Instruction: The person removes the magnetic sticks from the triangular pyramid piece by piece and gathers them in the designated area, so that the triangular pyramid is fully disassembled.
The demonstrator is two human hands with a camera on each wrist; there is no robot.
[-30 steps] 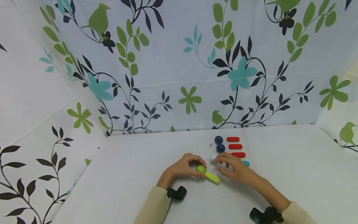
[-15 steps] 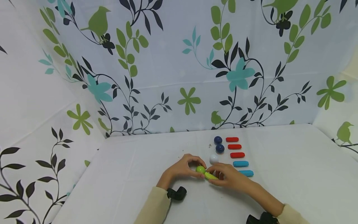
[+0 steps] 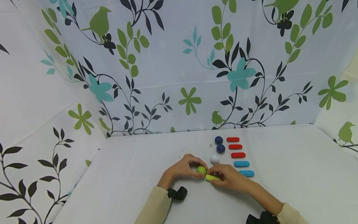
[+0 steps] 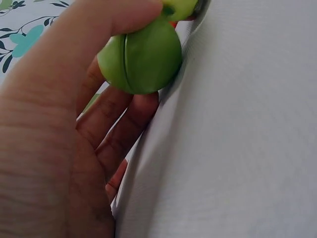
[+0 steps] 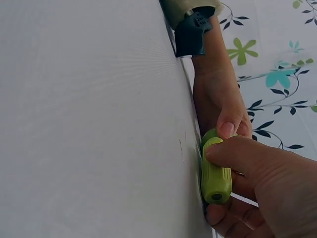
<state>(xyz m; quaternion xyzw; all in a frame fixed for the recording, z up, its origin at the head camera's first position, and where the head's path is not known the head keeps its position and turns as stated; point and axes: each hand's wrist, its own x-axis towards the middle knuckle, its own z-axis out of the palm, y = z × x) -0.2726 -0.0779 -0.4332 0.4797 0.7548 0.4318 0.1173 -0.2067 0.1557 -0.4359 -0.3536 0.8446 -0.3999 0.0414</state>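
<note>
Left hand pinches a glossy green plastic ball resting on the white table. Right hand grips a lime-green ridged plastic rod, its end touching the ball. A white ball lies just beyond the green ball.

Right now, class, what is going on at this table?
A person holds a green ball in the left hand and pinches a green rod in the right hand, the rod's end against the ball. Beyond them on the white table lie a white ball, two blue balls, three red rods and two blue rods in rows.
</note>
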